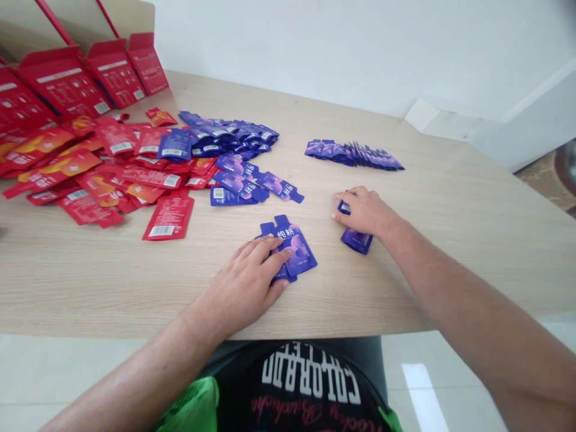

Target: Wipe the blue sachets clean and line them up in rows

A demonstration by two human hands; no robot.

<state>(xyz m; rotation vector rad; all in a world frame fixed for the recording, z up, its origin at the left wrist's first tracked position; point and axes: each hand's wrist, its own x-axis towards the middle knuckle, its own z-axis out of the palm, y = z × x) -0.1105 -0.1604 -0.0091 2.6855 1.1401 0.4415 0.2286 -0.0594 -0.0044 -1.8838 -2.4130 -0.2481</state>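
Note:
My left hand (pixel 252 276) lies over two overlapping purple pouches (pixel 300 252) near the front of the table, its fingers stretched out flat on top of them. The upper pouch shows white lettering and a pink swirl; most of the lower one is covered. To the right, my right hand (pixel 362 210) is closed around another purple pouch (pixel 357 241), whose lower end sticks out below the palm. Its thumb and index finger point left, and part of the pouch is hidden under them.
Behind my right hand lies a fanned row of purple pouches (pixel 353 155). A heap of purple pouches (pixel 229 135) adjoins a larger pile of red pouches (pixel 135 174) on the left. Opened red boxes (pixel 67 81) stand at the back left. The wooden table (pixel 180 288) meets a white wall.

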